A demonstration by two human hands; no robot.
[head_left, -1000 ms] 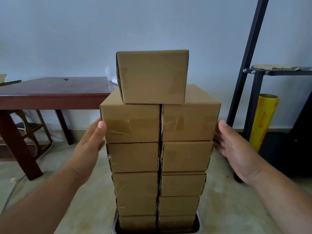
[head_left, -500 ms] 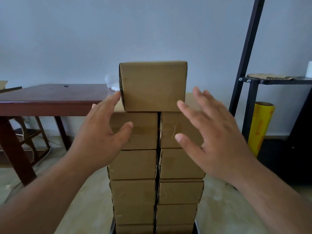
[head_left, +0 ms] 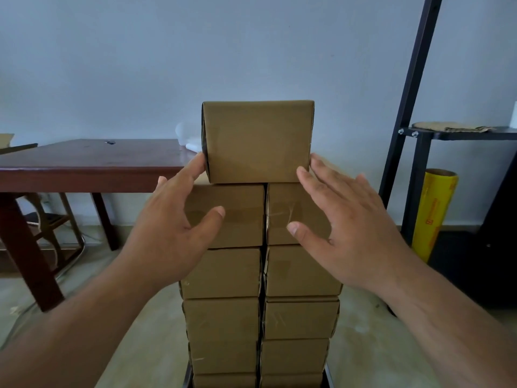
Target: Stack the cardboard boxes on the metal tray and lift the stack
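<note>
A tall stack of brown cardboard boxes (head_left: 223,317) rises in two columns from the metal tray (head_left: 328,373), whose rim shows only at the bottom edge. One single top box (head_left: 257,141) sits centred across both columns. My left hand (head_left: 173,233) is spread in front of the left column, its fingertips touching the top box's lower left corner. My right hand (head_left: 347,228) is spread in front of the right column, its fingertips at the top box's lower right corner. Neither hand is closed around anything.
A dark red wooden table (head_left: 84,161) stands at the left with a chair (head_left: 47,225) under it. A black metal shelf frame (head_left: 405,121) stands at the right, with a yellow roll of film (head_left: 433,214) leaning beside it. The floor is pale.
Both hands went from the stack's sides to its front, then reached forward until their fingertips met the top box's lower corners. The view tilted up slightly.
</note>
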